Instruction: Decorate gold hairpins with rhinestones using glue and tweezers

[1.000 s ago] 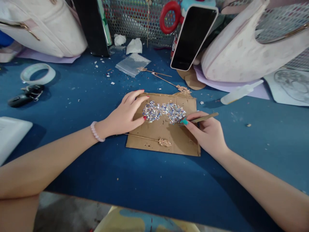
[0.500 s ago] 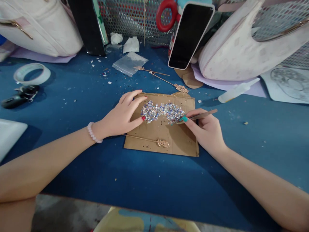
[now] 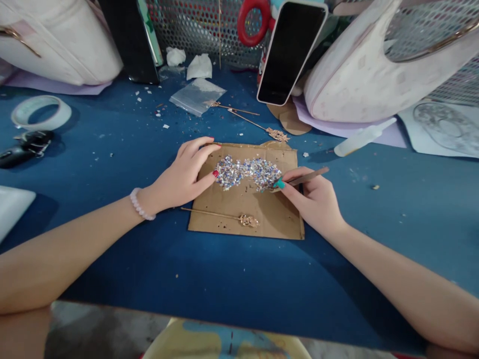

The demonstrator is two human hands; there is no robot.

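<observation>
Right hand (image 3: pixel 318 202) pinches tweezers (image 3: pixel 303 178), tips in the sequins (image 3: pixel 247 173) – left hand (image 3: pixel 183 177) flat, pinning the card (image 3: pixel 245 207) beside; a jerk would likely scatter the heap.

Right hand (image 3: pixel 316 199) edged slightly left, tweezers (image 3: pixel 303 178) tip seemingly deeper into sequin pile (image 3: pixel 247 172)

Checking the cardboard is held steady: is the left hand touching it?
Touching. The head view shows the left hand lying flat on the cardboard, fingers over its left edge.
</observation>
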